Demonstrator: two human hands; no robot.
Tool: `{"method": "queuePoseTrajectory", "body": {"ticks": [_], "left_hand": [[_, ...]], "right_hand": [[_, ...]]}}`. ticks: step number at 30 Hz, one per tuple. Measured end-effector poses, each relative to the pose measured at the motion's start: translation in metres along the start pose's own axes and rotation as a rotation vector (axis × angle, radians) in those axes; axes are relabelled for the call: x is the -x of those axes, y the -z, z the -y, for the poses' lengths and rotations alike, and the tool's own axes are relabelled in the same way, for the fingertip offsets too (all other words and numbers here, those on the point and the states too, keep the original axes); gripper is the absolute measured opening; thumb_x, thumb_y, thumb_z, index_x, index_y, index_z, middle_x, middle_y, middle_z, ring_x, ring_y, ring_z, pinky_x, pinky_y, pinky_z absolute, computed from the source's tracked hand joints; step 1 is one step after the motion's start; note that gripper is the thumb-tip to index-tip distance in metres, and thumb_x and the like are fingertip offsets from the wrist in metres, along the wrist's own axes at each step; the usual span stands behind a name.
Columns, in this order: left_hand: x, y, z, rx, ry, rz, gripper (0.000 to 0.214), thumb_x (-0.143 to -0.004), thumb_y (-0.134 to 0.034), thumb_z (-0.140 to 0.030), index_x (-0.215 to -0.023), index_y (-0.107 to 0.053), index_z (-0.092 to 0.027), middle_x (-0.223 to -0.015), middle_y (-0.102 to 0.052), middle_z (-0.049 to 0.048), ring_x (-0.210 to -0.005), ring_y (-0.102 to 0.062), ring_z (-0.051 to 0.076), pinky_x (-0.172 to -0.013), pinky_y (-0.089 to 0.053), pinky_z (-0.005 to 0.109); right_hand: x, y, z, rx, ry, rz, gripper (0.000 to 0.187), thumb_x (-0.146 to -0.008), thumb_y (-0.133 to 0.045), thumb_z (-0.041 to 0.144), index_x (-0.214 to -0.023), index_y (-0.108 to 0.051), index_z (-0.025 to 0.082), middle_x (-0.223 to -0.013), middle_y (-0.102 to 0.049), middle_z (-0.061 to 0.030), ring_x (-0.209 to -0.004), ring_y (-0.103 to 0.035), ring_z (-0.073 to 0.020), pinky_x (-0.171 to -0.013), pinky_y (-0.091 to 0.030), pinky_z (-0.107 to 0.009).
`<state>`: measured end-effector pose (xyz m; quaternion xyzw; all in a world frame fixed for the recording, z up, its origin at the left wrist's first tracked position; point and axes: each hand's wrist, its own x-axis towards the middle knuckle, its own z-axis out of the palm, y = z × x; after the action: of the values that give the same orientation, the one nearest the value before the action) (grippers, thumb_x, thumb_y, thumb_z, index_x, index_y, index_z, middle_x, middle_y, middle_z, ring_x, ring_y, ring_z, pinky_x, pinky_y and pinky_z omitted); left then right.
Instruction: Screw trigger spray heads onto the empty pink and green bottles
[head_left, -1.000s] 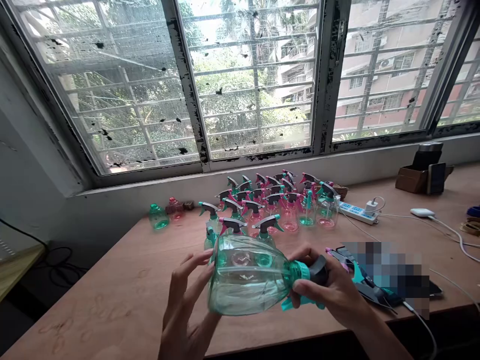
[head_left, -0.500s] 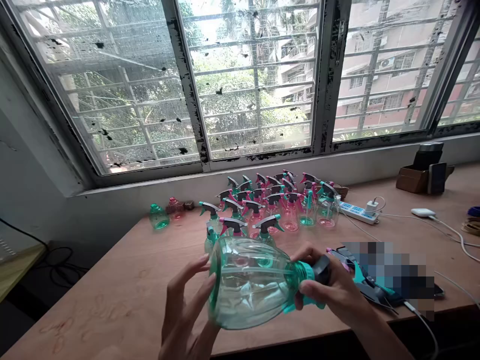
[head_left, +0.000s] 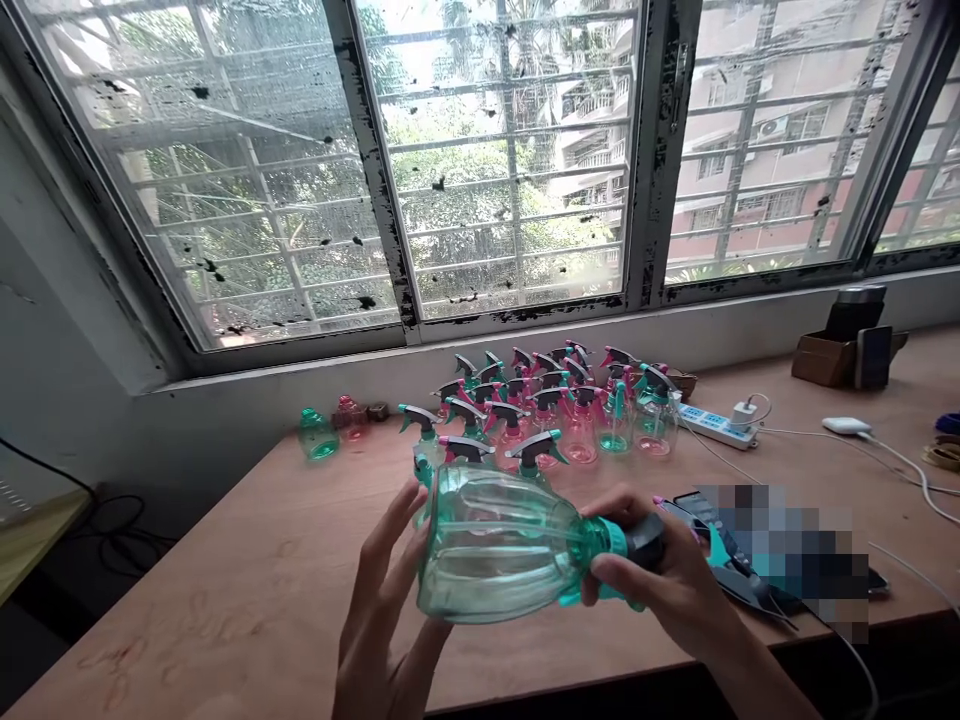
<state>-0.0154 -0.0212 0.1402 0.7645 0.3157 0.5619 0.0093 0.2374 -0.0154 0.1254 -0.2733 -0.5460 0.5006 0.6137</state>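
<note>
I hold a clear green spray bottle (head_left: 502,545) on its side above the near edge of the wooden table (head_left: 247,590). My left hand (head_left: 386,600) cups its flat bottom, fingers pressed against the plastic. My right hand (head_left: 667,585) is wrapped round the black and teal trigger head (head_left: 634,545) at the bottle's neck. Behind the bottle stands a group of several finished spray bottles (head_left: 547,410), green and pink, with trigger heads on.
Two capless bottles, one green (head_left: 316,434) and one pink (head_left: 349,417), stand at the table's back left. Loose trigger heads (head_left: 720,560) lie right of my right hand. A power strip (head_left: 720,425), white cables and a cardboard box (head_left: 832,355) lie to the right. Barred windows run behind.
The bottle has turned about its long axis between my hands and tilted slightly; my left hand's fingers have shifted up along its bottom. My right hand keeps its grip on the trigger head.
</note>
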Motion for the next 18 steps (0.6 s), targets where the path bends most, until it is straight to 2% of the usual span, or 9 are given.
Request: {"method": "queuePoseTrajectory", "body": {"ticks": [3, 6, 8, 11, 15, 18], "left_hand": [[0.0, 0.0, 0.0, -0.022, 0.05, 0.016, 0.058, -0.097, -0.062, -0.023, -0.149, -0.043, -0.037, -0.157, -0.046, 0.0043, -0.144, -0.044, 0.03, -0.114, -0.046, 0.047], [0.001, 0.0, -0.004, 0.011, 0.125, 0.026, 0.069, -0.086, -0.074, -0.046, -0.147, -0.043, -0.036, -0.156, -0.047, 0.0063, -0.145, -0.042, 0.037, -0.116, -0.042, 0.057], [0.001, 0.0, -0.005, 0.045, 0.173, -0.009, 0.063, -0.085, -0.072, -0.053, -0.142, -0.048, -0.037, -0.155, -0.048, 0.0055, -0.144, -0.043, 0.038, -0.113, -0.043, 0.059], [0.003, 0.001, -0.003, 0.048, 0.2, -0.026, 0.051, -0.092, -0.067, -0.043, -0.14, -0.051, -0.037, -0.154, -0.049, 0.0045, -0.143, -0.045, 0.035, -0.111, -0.047, 0.055], [0.005, 0.004, 0.004, -0.024, 0.088, 0.001, 0.054, -0.097, -0.061, -0.023, -0.146, -0.045, -0.04, -0.155, -0.046, 0.0035, -0.144, -0.044, 0.029, -0.11, -0.049, 0.045], [0.005, 0.004, 0.004, -0.05, 0.073, 0.025, 0.063, -0.092, -0.069, -0.027, -0.148, -0.042, -0.038, -0.155, -0.046, 0.0054, -0.144, -0.044, 0.031, -0.112, -0.047, 0.048]], "right_hand": [[0.001, 0.001, -0.002, -0.003, 0.01, 0.022, 0.028, -0.079, -0.084, 0.037, -0.098, -0.07, 0.024, -0.07, -0.071, 0.0027, -0.057, -0.071, -0.0173, -0.053, -0.054, -0.025], [0.003, 0.0, -0.004, 0.201, 0.103, -0.03, 0.027, -0.076, -0.087, 0.031, -0.096, -0.07, 0.024, -0.069, -0.07, 0.0029, -0.057, -0.065, -0.015, -0.053, -0.048, -0.024], [0.004, -0.001, -0.004, 0.34, 0.144, -0.016, 0.028, -0.074, -0.088, 0.03, -0.097, -0.071, 0.024, -0.067, -0.07, 0.0027, -0.053, -0.06, -0.014, -0.049, -0.044, -0.024], [0.005, -0.002, -0.002, 0.352, 0.115, 0.029, 0.027, -0.079, -0.084, 0.034, -0.098, -0.07, 0.023, -0.066, -0.071, 0.0005, -0.054, -0.063, -0.0165, -0.049, -0.047, -0.026], [0.003, -0.004, -0.001, 0.088, -0.062, 0.093, 0.03, -0.082, -0.08, 0.042, -0.097, -0.065, 0.021, -0.069, -0.072, -0.001, -0.062, -0.073, -0.0214, -0.058, -0.058, -0.031], [0.002, -0.006, -0.001, 0.036, -0.131, 0.128, 0.033, -0.079, -0.083, 0.042, -0.095, -0.065, 0.019, -0.071, -0.07, -0.0007, -0.062, -0.073, -0.0208, -0.057, -0.058, -0.031]]}}
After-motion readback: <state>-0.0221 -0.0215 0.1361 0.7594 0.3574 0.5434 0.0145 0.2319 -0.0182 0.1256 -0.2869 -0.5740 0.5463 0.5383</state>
